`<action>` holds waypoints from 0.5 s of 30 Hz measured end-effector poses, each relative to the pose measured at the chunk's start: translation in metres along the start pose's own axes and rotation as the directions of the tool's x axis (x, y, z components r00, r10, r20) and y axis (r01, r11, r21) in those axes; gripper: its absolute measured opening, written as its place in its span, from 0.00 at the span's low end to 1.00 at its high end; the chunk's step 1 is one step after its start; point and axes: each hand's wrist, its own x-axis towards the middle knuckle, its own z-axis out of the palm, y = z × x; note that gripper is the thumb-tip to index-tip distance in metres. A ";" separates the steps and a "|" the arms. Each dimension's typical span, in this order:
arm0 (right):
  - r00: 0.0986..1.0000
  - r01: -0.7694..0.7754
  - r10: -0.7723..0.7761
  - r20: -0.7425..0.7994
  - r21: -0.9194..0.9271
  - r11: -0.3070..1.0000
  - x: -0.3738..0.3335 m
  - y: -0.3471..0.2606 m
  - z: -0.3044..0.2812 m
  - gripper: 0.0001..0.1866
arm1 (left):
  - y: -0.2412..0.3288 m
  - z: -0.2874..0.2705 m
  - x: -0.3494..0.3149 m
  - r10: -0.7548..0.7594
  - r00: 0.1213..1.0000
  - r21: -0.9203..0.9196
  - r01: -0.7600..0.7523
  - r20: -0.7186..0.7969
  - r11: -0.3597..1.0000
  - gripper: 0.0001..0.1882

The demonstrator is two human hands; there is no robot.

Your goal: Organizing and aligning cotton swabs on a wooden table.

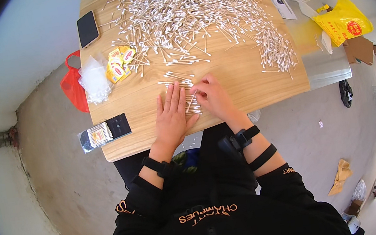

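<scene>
White-tipped swabs (187,83) lie under the left hand (172,113) (palm down).

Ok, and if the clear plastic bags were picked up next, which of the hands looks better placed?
Probably the left hand: its fingers are extended, and it is nearer the clear plastic bags. The right hand is farther off, its fingers bent at the row of cotton swabs.

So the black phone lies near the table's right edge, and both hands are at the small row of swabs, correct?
No: in the head view, the phone lies near the left edge of the table, not the right. The left hand and right hand are at the small row of swabs.
</scene>
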 end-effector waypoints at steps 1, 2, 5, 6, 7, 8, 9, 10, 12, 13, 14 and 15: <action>0.997 -0.056 0.053 0.051 0.059 0.997 0.002 0.000 -0.001 0.08 | 0.000 0.001 -0.001 -0.028 1.000 0.002 0.028 -0.010 1.000 0.44; 0.997 -0.055 0.052 0.054 0.061 0.997 0.003 0.001 -0.004 0.08 | 0.000 0.001 -0.002 -0.056 0.998 0.003 0.056 -0.019 0.998 0.44; 0.996 0.053 -0.050 0.075 -0.034 0.998 0.002 0.005 -0.019 0.05 | -0.002 0.007 -0.005 -0.067 0.995 -0.041 0.064 -0.076 0.997 0.46; 0.994 0.015 -0.014 0.109 -0.004 1.000 0.001 0.008 -0.025 0.04 | 0.001 0.007 -0.005 -0.068 0.995 -0.043 0.065 -0.076 0.997 0.46; 0.989 -0.025 0.021 0.143 0.024 0.999 -0.001 0.009 -0.028 0.04 | 0.004 0.006 -0.006 -0.092 0.994 -0.047 0.089 -0.066 0.995 0.48; 0.989 -0.024 0.021 0.145 0.023 0.999 -0.002 0.011 -0.030 0.04 | 0.006 0.005 -0.008 -0.117 0.992 -0.051 0.114 -0.055 0.992 0.50; 0.982 -0.103 0.086 0.169 0.096 0.990 -0.001 0.009 -0.032 0.04 | 0.007 0.004 -0.009 -0.120 0.991 -0.050 0.117 -0.058 0.992 0.50; 0.969 -0.183 0.149 0.199 0.165 0.969 0.000 0.007 -0.034 0.04 | 0.008 0.003 -0.009 -0.129 0.990 -0.045 0.127 -0.059 0.991 0.53; 0.973 -0.197 0.169 0.159 0.175 0.965 0.002 0.011 -0.035 0.04 | 0.010 0.000 -0.010 -0.139 0.988 -0.038 0.137 -0.062 0.990 0.55; 0.974 -0.214 0.195 0.116 0.186 0.959 0.003 0.014 -0.035 0.05 | 0.013 -0.003 -0.010 -0.157 0.985 -0.062 0.153 -0.072 0.986 0.57; 0.974 -0.212 0.193 0.116 0.186 0.959 0.005 0.017 -0.032 0.05 | 0.015 -0.005 -0.011 -0.175 0.981 -0.086 0.168 -0.082 0.982 0.58; 0.980 -0.200 0.196 0.039 0.183 0.963 0.008 0.017 -0.027 0.05 | 0.015 -0.005 -0.014 -0.175 0.981 -0.085 0.168 -0.081 0.982 0.58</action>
